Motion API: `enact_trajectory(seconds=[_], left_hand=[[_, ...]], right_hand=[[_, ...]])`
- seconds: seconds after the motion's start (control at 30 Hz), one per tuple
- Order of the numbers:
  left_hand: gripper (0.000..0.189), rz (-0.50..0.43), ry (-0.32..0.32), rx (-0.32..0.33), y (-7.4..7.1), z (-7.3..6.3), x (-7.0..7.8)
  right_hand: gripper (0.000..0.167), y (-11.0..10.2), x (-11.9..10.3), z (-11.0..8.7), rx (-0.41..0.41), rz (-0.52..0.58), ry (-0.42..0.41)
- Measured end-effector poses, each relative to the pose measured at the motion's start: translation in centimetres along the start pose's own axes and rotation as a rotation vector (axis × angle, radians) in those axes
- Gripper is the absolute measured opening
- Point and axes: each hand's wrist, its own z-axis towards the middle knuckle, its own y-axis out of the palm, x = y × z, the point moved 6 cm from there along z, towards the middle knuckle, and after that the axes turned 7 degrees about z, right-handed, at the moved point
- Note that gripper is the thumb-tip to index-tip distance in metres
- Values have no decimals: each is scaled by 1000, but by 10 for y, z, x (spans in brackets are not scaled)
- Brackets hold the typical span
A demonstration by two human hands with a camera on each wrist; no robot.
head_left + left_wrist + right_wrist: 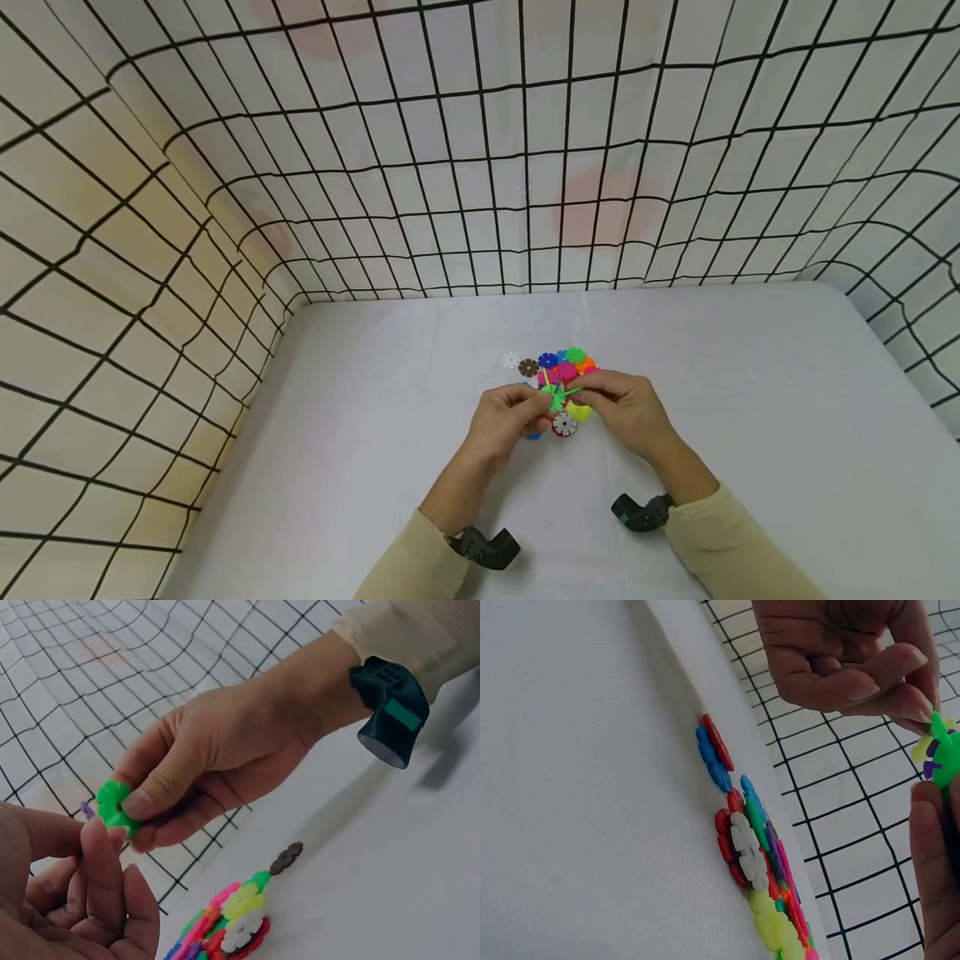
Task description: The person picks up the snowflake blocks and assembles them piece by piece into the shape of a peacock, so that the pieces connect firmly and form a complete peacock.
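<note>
Both hands meet over a pile of plastic snowflake discs. My left hand point(504, 423) pinches a small joined cluster of discs between thumb and fingers. My right hand point(632, 410) pinches a green snowflake disc point(114, 804) at the cluster's right side. Green, purple and yellow discs show in the cluster; the purple disc point(931, 760) and yellow disc point(921, 748) sit partly behind the green in the right wrist view. The cluster is held above the table, apart from the pile in both wrist views. Fingertips cover where the discs join.
Loose discs lie under and around the hands: a white disc point(564, 424) over a red one, a brown disc point(528, 367), a dark blue disc point(547, 360) and several others. They rest on a white-covered table point(360, 467). Black wire mesh point(480, 158) stands behind and at the sides.
</note>
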Motion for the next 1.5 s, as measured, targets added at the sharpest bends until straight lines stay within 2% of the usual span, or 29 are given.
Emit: enact_trajectory(seconds=[0.1,0.17,0.23,0.33,0.47,0.57,0.67,0.77,0.9,1.0,1.1,1.27,1.4,1.5], left_hand=[[20,3,2,12,0,0,-2],[21,5,0,21,1,1,-5],[22,16,0,22,4,2,-9],[21,19,4,27,8,5,-12],[15,-17,-10,70,8,7,-15],[13,-52,-30,85,8,8,-19],[11,-99,-49,83,8,8,-22],[10,-146,-72,85,9,9,-26],[13,-180,-109,109,9,9,-29],[16,-185,-120,124,9,9,-29],[16,-193,-115,136,8,9,-28],[12,-216,-109,149,6,9,-26],[8,-190,-85,139,5,8,-22],[8,-129,-55,137,3,6,-17]], right_hand=[[16,2,0,-1,-13,-42,-20],[15,1,1,-1,-15,-84,-1],[16,-4,4,-1,-12,-161,52],[18,-15,11,0,-2,-338,149],[22,-27,23,1,-14,-573,272],[29,-27,32,0,-59,-669,333],[36,-21,40,-3,-111,-702,358],[36,-18,42,-5,-126,-697,362],[21,-18,40,-4,-98,-603,382],[14,-20,36,-3,-55,-489,403],[14,-20,30,-3,0,-347,397],[12,-16,21,-2,32,-149,309],[9,-14,16,-1,48,-112,221],[8,-13,12,-1,61,-108,166]])
